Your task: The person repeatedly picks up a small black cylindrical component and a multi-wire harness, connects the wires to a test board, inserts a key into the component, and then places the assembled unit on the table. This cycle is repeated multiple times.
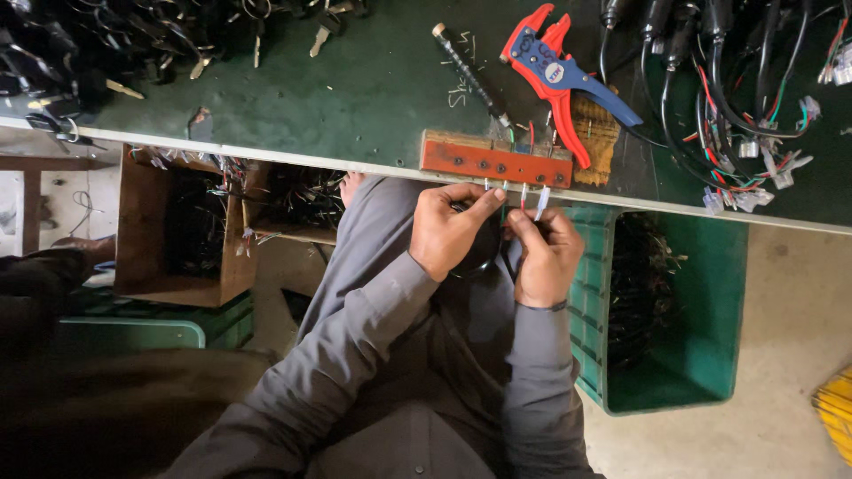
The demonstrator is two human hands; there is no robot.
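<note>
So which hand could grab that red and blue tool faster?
Probably the right hand. It sits below the red and blue tool, which lies on the green bench up to its right. The left hand is farther left, pinching wires under the red block.

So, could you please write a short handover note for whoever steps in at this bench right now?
Left hand: raised to the bench edge, fingers pinching at the small wire ends that hang below the red wooden block.
Right hand: beside it, fingertips on the same wires; whether either hand fully grips one is hard to tell.
Things: red and blue wire stripper lies on the green bench top behind the block; a dark screwdriver lies left of it; wire harnesses are piled at right; a green crate stands on the floor below.
Done: several wires sit in the block.
Left: the hands are at work on the wire ends.
</note>
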